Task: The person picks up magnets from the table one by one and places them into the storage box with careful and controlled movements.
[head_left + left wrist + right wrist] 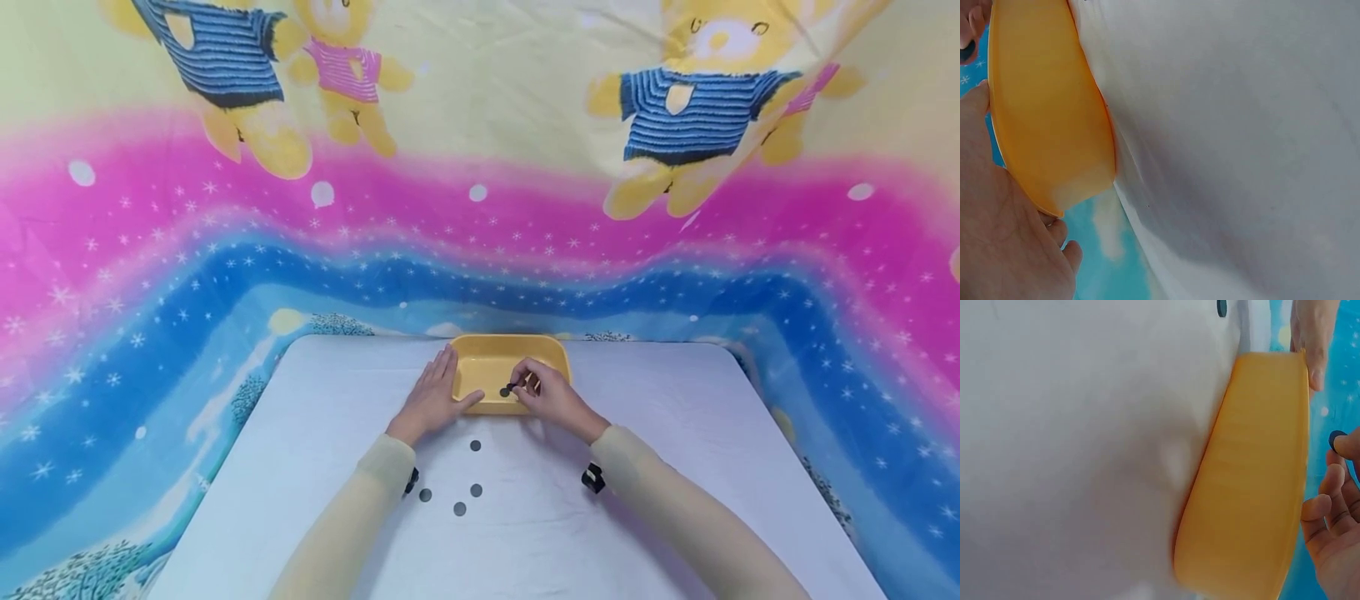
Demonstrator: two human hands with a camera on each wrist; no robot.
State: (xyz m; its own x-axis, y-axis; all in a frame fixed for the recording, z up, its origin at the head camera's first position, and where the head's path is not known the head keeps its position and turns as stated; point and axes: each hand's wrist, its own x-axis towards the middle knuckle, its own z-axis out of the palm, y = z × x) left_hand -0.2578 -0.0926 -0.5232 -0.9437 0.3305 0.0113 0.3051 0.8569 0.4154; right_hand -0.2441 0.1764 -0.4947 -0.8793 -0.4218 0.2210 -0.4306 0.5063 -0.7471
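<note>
A shallow yellow plastic tray (pixel 510 340) stands near the far edge of the white table. My left hand (pixel 431 400) rests against its near left corner, fingers extended along the left side and thumb over the front rim. Above the tray, my right hand (pixel 551 396) pinches a small dark round disc (pixel 1336 439) between thumb and fingertip; the other fingers are bent. Another dark disc (pixel 504 392) shows just beside those fingertips, over the tray's floor; whether it lies there is hard to tell. In the left wrist view, the tray's outer wall (pixel 1054 106) hides its inside.
Several similar dark discs lie on the white cloth in front of the tray, the closest being one disc (pixel 476 446). Black camera mounts (pixel 592 478) sit under both wrists. A patterned curtain (pixel 480 275) with bears and snowflakes stands behind the table's far edge.
</note>
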